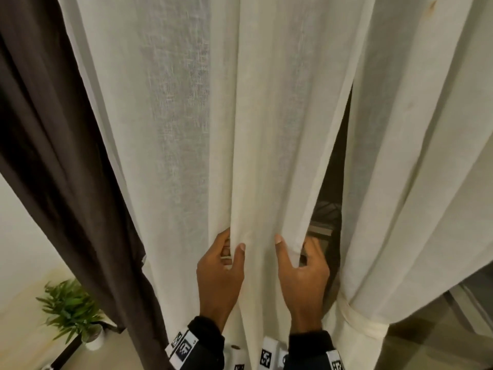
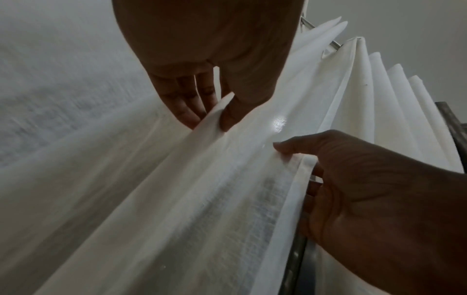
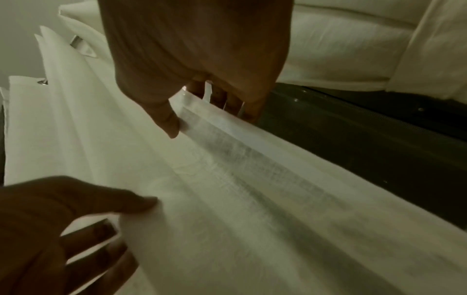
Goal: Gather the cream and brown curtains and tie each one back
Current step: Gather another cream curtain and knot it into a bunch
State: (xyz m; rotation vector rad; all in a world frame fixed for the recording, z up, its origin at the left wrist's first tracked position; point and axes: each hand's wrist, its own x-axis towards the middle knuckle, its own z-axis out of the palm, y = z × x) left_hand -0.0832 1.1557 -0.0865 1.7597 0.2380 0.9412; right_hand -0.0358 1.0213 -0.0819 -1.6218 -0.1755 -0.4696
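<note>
A cream curtain [image 1: 186, 129] hangs loose in front of me, with the brown curtain [image 1: 53, 156] hanging untied to its left. My left hand [image 1: 232, 245] pinches a vertical fold of the cream curtain between thumb and fingers. My right hand [image 1: 294, 244] pinches the same curtain's hemmed right edge, a hand's width away. In the left wrist view my left hand [image 2: 207, 119] grips the fold [image 2: 202, 151]. From the right wrist, my right hand [image 3: 209, 111] holds the hem [image 3: 227, 127]. A second cream curtain [image 1: 413, 182] at the right is gathered by a cream tie band [image 1: 357, 321].
A dark window gap [image 1: 330, 209] shows between the two cream curtains. A small potted plant [image 1: 72, 313] stands on the floor at lower left, close to the brown curtain. A metal curtain rod [image 2: 336, 43] runs above the pleats.
</note>
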